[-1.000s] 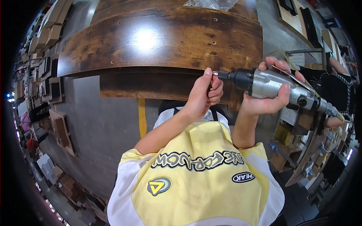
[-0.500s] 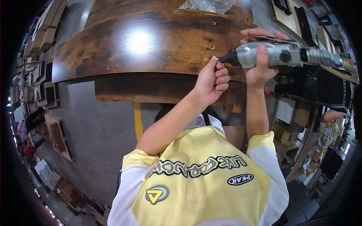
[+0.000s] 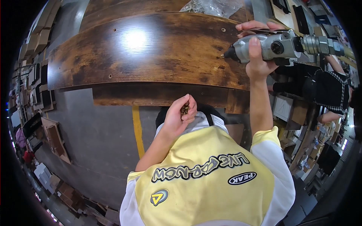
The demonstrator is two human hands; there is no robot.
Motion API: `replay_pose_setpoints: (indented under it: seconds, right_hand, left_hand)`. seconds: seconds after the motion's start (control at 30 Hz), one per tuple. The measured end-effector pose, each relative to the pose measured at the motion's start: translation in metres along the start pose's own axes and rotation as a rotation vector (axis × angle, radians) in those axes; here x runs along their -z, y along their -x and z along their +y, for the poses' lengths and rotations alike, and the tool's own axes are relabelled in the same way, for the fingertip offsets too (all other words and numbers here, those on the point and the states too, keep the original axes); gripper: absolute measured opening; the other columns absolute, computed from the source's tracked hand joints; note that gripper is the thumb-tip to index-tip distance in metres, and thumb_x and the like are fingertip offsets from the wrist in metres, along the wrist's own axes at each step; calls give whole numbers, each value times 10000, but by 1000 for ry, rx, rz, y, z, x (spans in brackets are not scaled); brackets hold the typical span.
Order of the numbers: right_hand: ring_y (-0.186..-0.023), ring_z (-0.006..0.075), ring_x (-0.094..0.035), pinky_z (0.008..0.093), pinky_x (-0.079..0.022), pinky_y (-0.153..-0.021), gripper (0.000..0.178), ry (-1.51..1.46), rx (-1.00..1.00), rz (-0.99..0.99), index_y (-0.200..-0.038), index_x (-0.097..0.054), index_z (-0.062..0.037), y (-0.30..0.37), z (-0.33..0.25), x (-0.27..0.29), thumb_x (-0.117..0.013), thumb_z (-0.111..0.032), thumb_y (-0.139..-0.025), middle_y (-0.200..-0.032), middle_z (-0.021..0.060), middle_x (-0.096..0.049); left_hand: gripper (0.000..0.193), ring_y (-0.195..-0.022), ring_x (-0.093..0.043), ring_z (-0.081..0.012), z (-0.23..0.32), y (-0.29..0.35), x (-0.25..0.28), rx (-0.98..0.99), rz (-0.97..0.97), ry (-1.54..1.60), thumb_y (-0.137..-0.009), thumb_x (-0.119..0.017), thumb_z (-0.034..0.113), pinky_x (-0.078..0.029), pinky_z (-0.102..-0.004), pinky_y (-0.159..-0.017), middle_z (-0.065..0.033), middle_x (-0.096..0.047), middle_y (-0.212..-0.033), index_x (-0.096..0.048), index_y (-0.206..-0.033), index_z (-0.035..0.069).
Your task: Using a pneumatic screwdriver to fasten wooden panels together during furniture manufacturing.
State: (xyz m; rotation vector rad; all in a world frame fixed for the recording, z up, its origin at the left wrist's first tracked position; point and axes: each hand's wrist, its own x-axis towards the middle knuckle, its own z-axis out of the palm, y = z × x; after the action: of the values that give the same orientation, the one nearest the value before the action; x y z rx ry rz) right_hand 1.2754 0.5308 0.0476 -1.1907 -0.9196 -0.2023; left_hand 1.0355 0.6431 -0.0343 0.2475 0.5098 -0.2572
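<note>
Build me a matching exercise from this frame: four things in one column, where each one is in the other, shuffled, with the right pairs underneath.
Things
1. Silver-and-black cylindrical power driver
2. Small brass-coloured metal fasteners
3. Clear crinkled plastic bag
4. Straight yellow painted stripe

Places
A. Inside the curled left hand
B. On the grey floor
C. Gripped by the right hand
D. At the picture's top edge, beyond the glossy dark-brown wood-grain board

Right pairs: 1-C; 2-A; 3-D; 4-B
</note>
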Motion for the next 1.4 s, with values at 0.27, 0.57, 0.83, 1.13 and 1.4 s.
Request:
replay_pose_setpoints:
  seconds: [0.27, 0.57, 0.83, 1.13, 1.4]
  right_hand:
    - [-834, 221, -635, 365, -538, -804, 428, 100, 25, 11, -1174, -375, -10, 12, -4, -8, -587, 62, -810, -898, 170, -625]
    - [-928, 263, -671, 379, -566, -820, 408, 122, 26, 37, -1198, -419, 2, 5, -2, -13, -607, 50, -839, -989, 185, -653]
    - [-935, 309, -622, 394, -555, -752, 428, -211, -219, 470, -1221, -418, -64, 0, -77, -9, -555, -233, -852, -1022, 197, -599]
    - [-938, 289, -549, 381, -479, -756, 403, -605, -425, 608, -1210, -439, -62, 43, -78, -7, -532, -240, -861, -1013, 154, -552]
    - [-973, 253, -477, 345, -456, -781, 426, -522, -462, 570, -1219, -437, -72, 48, -80, 12, -549, -229, -840, -1033, 121, -498]
  left_hand:
    - [244, -513, -293, -27, 14, 5, 0, 36, -111, -108, -1009, -401, 250, -202, -183, -429, -3, -438, -711, -477, -862, 70]
    - [330, -525, -268, -27, 14, 16, 9, 58, -112, -275, -1049, -408, 328, -208, -184, -445, 35, -388, -671, -473, -845, 77]
    - [298, -527, -328, -47, 38, 16, -11, -93, -249, -439, -1017, -506, 281, -264, -204, -471, 43, -422, -633, -533, -826, 54]
    - [259, -538, -550, -223, 42, 14, -62, -651, -296, -1558, -785, -782, 213, -429, -303, -498, -83, -567, -678, -606, -788, 24]
    - [265, -531, -551, -249, 27, -6, -77, -751, -238, -1722, -772, -790, 215, -415, -326, -486, -95, -569, -671, -608, -775, 23]
